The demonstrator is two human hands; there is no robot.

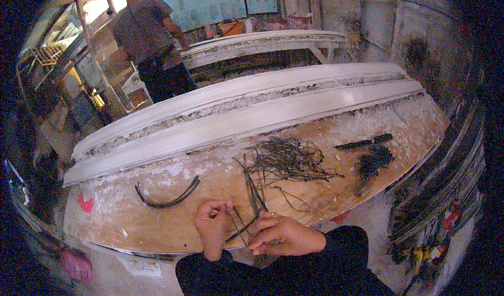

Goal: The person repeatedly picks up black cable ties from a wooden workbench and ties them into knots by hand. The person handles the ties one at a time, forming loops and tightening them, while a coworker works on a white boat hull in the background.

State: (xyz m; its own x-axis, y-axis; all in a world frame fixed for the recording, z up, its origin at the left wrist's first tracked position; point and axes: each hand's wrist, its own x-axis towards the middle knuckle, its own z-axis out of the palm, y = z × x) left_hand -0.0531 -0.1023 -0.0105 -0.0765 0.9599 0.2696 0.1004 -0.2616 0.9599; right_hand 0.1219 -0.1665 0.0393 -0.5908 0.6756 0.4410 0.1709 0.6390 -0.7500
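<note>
My left hand [212, 225] is closed, its thumb and forefinger pinched on a thin dark strand [240, 224] near the front edge of the wooden board. The strand runs across to my right hand [286, 236], whose fingers are also closed on it. Longer dark strips [254, 195] rise from beside the right fingers toward a loose tangle of thin dark cords [289, 158]. To the left lies a curved bundle of dark strands [169, 197]. A knife with a black handle [366, 141] rests at the right, just beyond a small heap of short dark pieces [375, 162].
The board [136, 228] is stained with white flakes. Long white mouldings [252, 120] lie along its far side. Behind them, a person in a grey shirt [147, 33] stands at another white piece [268, 41]. Cluttered items [425, 249] sit low at the right.
</note>
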